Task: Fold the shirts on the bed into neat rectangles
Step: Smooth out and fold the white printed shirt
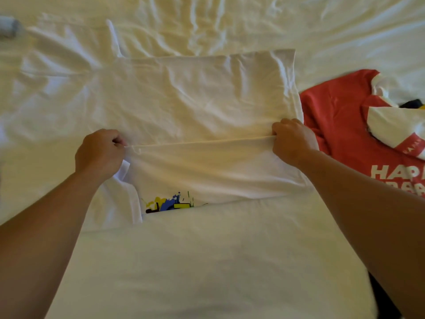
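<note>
white shirt [195, 88] on bed [230, 19]: your left hand [99, 153] and right hand [293, 140] pinch its taut fold edge, fingers curled; keep tension even, lay it square.

left arm [43, 238]: bare, no sleeve | right arm [372, 203]: bare, no sleeve | hands: no rings

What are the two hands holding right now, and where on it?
Both grip the white cotton T-shirt along a raised, taut fold line across its body: the left hand pinches the left end, the right hand the right end beside the red shirt.
</note>
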Action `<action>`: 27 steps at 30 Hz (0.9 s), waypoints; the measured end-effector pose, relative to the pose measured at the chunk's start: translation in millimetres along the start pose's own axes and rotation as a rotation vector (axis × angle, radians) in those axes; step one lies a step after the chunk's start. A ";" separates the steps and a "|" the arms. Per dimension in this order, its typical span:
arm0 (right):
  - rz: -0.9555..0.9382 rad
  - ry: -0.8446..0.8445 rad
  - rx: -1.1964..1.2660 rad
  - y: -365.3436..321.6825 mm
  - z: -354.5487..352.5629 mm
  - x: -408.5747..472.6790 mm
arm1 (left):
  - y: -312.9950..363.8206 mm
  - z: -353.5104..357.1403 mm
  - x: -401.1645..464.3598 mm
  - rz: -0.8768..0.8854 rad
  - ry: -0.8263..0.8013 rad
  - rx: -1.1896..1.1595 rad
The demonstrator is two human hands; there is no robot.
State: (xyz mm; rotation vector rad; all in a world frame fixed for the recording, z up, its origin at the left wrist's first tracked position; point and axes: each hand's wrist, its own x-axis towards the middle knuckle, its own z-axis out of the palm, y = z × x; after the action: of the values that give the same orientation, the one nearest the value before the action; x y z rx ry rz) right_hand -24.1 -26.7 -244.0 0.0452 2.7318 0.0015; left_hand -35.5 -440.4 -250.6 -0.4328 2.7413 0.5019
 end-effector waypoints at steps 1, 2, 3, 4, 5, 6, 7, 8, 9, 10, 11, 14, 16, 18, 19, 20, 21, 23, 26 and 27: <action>0.008 -0.003 -0.020 0.0 0.8 0.4 | -0.9 1.7 -0.6 -0.007 0.000 -0.016; 0.020 -0.002 -0.045 0.1 1.8 0.3 | -0.4 3.7 -1.7 -0.007 0.010 -0.019; 0.037 0.013 -0.069 -0.4 3.4 -0.9 | 1.5 5.6 -4.5 0.003 0.041 0.010; 0.063 0.057 -0.074 -1.7 6.0 -3.3 | 5.2 7.9 -9.3 0.021 0.088 0.067; 0.092 0.130 -0.046 -4.9 8.6 -7.9 | 9.3 12.3 -16.3 0.051 0.147 0.117; 0.106 0.220 0.013 -11.1 12.0 -14.3 | 15.5 18.2 -26.2 0.100 0.199 0.129; 0.088 0.315 0.092 -20.6 16.5 -21.8 | 23.5 25.5 -38.9 0.181 0.232 0.115; 0.041 0.386 0.170 -33.2 22.5 -30.6 | 31.4 36.0 -52.5 0.290 0.235 0.111; -0.020 0.412 0.231 -47.8 30.0 -39.3 | 37.9 49.9 -66.4 0.403 0.209 0.144; -0.086 0.385 0.268 -61.8 40.0 -47.6 | 41.4 66.8 -78.9 0.498 0.161 0.198; -0.143 0.313 0.272 -73.0 50.6 -55.4 | 43.4 82.8 -88.2 0.553 0.114 0.254; -0.174 0.128 0.188 -73.9 79.6 -69.2 | 40.3 114.4 -95.2 0.544 0.045 0.334; -0.111 0.125 0.139 -47.6 90.3 -69.3 | 36.1 122.8 -91.8 0.552 0.057 0.352; -0.045 0.121 0.100 -16.4 94.5 -69.7 | 33.3 126.7 -89.3 0.565 0.063 0.359; -0.019 0.124 0.085 -2.9 94.8 -70.7 | 32.8 127.5 -89.4 0.568 0.061 0.356; -0.004 0.128 0.070 7.3 95.0 -71.7 | 32.7 128.5 -89.9 0.571 0.063 0.355; 0.001 0.128 0.059 14.2 95.0 -72.0 | 32.8 129.7 -90.1 0.572 0.066 0.357; 0.006 0.120 0.059 17.4 94.4 -71.6 | 33.2 129.2 -89.0 0.559 0.047 0.359; 0.045 0.094 0.059 8.5 88.9 -72.3 | 36.0 120.7 -90.0 0.532 -0.018 0.324; 0.059 0.083 0.062 3.8 86.5 -74.0 | 35.8 115.3 -94.6 0.522 -0.016 0.303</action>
State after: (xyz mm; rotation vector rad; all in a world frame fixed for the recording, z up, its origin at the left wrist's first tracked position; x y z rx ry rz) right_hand 78.3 -25.7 -293.8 0.1467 2.8122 -0.0661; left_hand 66.7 -341.8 -308.5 0.3675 2.8349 0.1933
